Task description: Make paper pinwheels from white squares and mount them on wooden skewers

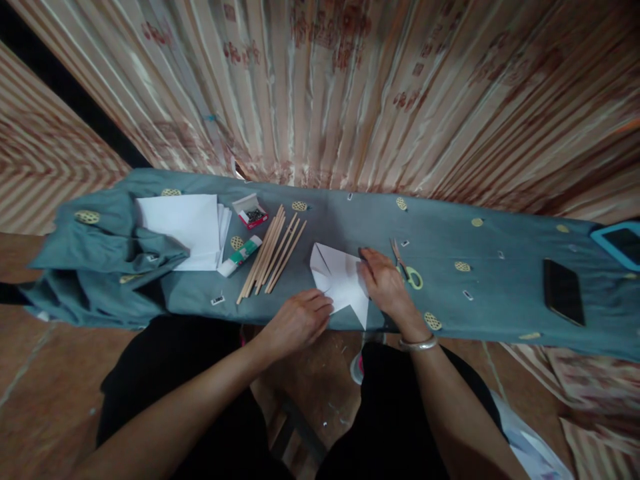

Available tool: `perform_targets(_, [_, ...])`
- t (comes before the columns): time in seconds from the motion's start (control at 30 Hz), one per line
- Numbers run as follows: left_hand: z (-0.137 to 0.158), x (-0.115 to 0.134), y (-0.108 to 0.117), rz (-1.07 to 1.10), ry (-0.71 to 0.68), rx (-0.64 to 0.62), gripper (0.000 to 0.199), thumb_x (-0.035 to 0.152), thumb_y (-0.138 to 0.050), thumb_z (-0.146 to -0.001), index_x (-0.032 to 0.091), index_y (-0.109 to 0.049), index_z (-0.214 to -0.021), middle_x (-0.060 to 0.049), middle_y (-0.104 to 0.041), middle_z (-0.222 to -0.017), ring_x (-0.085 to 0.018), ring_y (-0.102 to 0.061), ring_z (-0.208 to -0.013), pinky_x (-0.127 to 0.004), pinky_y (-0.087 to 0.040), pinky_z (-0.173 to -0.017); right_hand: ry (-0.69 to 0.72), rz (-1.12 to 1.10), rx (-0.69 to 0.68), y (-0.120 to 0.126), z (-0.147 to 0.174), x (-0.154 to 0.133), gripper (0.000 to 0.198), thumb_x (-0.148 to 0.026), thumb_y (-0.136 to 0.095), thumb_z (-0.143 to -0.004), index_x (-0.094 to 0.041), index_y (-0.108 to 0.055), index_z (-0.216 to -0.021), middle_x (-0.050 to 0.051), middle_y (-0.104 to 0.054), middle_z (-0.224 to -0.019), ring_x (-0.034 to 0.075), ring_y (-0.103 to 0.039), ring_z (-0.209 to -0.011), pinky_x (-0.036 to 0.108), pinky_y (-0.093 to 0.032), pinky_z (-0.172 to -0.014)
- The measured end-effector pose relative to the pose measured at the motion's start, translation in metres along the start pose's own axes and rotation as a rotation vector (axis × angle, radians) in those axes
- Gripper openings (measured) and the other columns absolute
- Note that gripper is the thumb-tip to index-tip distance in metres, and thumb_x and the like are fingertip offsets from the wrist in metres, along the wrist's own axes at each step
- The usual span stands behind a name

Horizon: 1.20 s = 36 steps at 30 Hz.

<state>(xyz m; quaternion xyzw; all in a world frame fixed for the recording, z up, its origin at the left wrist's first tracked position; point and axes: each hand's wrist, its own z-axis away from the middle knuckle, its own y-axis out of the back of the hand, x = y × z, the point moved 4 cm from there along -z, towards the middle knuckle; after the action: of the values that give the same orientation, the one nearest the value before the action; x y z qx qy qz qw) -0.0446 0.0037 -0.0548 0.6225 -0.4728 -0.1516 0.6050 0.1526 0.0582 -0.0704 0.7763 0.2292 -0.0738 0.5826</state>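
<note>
A white sheet of paper (345, 270), cut with slits and partly folded, lies near the table's front edge. My left hand (303, 317) is at its lower left, fingers closed together on the edge. My right hand (385, 280), with a silver bangle on the wrist, grips the right edge between thumb and fingers. Just right of that hand lie scissors (406, 263) with yellow-green handles. Left of the paper are several thin wooden sticks (273, 253). The fingertips of my left hand are partly hidden.
A stack of white paper (185, 227) lies at the left, near a small open box of dark pins or tacks (251, 211) and a green-and-white glue tube (240, 256). A phone (563, 292) and a blue-framed device (620, 243) lie at the right on the green cloth (520, 233). A curtain (320, 100) hangs behind.
</note>
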Motion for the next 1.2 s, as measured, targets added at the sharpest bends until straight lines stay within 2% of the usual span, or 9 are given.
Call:
perform_targets(0.23, [0.002,-0.021,0.015,-0.075,0.004,0.137,0.018,0.013,-0.050,-0.093,0.013,-0.067,-0.100,-0.011,-0.070,-0.108,-0.022,-0.063,-0.097,-0.040,-0.056,-0.087,-0.115,-0.095,-0.029,0.016,0.002,0.008,0.037,-0.033,-0.049,-0.091,-0.015,-0.070,-0.115,0.014,-0.074,-0.113,0.027,-0.069,-0.104,0.045,-0.052,-0.095])
perform_targets(0.4, [-0.001,-0.042,0.021,-0.133,0.034,0.177,0.018,0.010,-0.054,-0.089,0.011,-0.069,-0.099,-0.012,-0.071,-0.108,-0.023,-0.064,-0.099,-0.041,-0.056,-0.088,-0.274,-0.179,-0.099,0.020,0.008,0.013,0.031,-0.036,-0.060,-0.084,-0.019,-0.073,-0.107,0.005,-0.076,-0.083,0.021,-0.071,-0.073,0.032,-0.055,-0.071])
perform_targets(0.5, [-0.001,-0.050,0.024,-0.130,0.070,0.198,0.024,0.008,-0.054,-0.088,0.013,-0.070,-0.104,-0.013,-0.069,-0.113,-0.025,-0.063,-0.104,-0.044,-0.055,-0.091,-0.307,-0.213,-0.112,0.017,0.013,0.015,0.026,-0.034,-0.064,-0.080,-0.020,-0.074,-0.099,0.002,-0.074,-0.072,0.018,-0.068,-0.064,0.029,-0.052,-0.064])
perform_targets(0.6, [0.000,-0.047,0.027,-0.107,0.088,0.237,0.029,0.008,-0.052,-0.089,0.015,-0.067,-0.112,-0.014,-0.064,-0.125,-0.026,-0.058,-0.114,-0.047,-0.052,-0.097,-0.331,-0.237,-0.114,0.014,0.017,0.015,0.024,-0.032,-0.064,-0.077,-0.020,-0.074,-0.096,0.001,-0.074,-0.072,0.017,-0.068,-0.063,0.028,-0.052,-0.063])
perform_targets(0.67, [0.001,-0.036,0.027,-0.082,0.070,0.251,0.026,0.015,-0.052,-0.092,0.015,-0.065,-0.115,-0.013,-0.063,-0.126,-0.025,-0.057,-0.115,-0.046,-0.050,-0.098,-0.348,-0.242,-0.111,0.013,0.019,0.015,0.023,-0.032,-0.065,-0.076,-0.020,-0.074,-0.094,0.001,-0.074,-0.072,0.017,-0.068,-0.063,0.028,-0.052,-0.063])
perform_targets(0.77, [0.001,-0.016,0.018,-0.029,-0.014,0.171,0.029,0.035,-0.057,-0.093,0.015,-0.063,-0.113,-0.012,-0.066,-0.116,-0.025,-0.058,-0.107,-0.043,-0.051,-0.092,-0.381,-0.248,-0.107,0.015,0.021,0.013,0.022,-0.031,-0.066,-0.075,-0.021,-0.074,-0.093,0.002,-0.074,-0.072,0.018,-0.069,-0.063,0.029,-0.053,-0.063])
perform_targets(0.83, [0.001,-0.007,0.010,-0.013,-0.044,0.109,0.030,0.039,-0.059,-0.091,0.014,-0.062,-0.109,-0.012,-0.067,-0.114,-0.026,-0.059,-0.105,-0.042,-0.051,-0.090,-0.408,-0.249,-0.110,0.016,0.022,0.012,0.023,-0.031,-0.066,-0.074,-0.020,-0.073,-0.093,0.002,-0.075,-0.071,0.019,-0.070,-0.064,0.029,-0.053,-0.063])
perform_targets(1.07, [0.000,-0.006,-0.005,-0.044,-0.030,0.042,0.016,0.024,-0.052,-0.095,0.015,-0.062,-0.103,-0.011,-0.067,-0.103,-0.023,-0.060,-0.098,-0.039,-0.048,-0.084,-0.425,-0.182,-0.126,0.027,0.029,0.006,0.021,-0.033,-0.067,-0.075,-0.021,-0.072,-0.092,0.002,-0.075,-0.070,0.020,-0.071,-0.064,0.031,-0.053,-0.063])
perform_targets(1.2, [0.001,-0.006,-0.005,-0.051,-0.046,0.048,0.017,0.022,-0.047,-0.097,0.015,-0.063,-0.098,-0.009,-0.067,-0.094,-0.021,-0.061,-0.090,-0.035,-0.048,-0.078,-0.321,-0.216,-0.067,0.035,0.029,0.003,0.024,-0.033,-0.058,-0.084,-0.020,-0.072,-0.098,0.007,-0.077,-0.087,0.022,-0.072,-0.079,0.035,-0.056,-0.075])
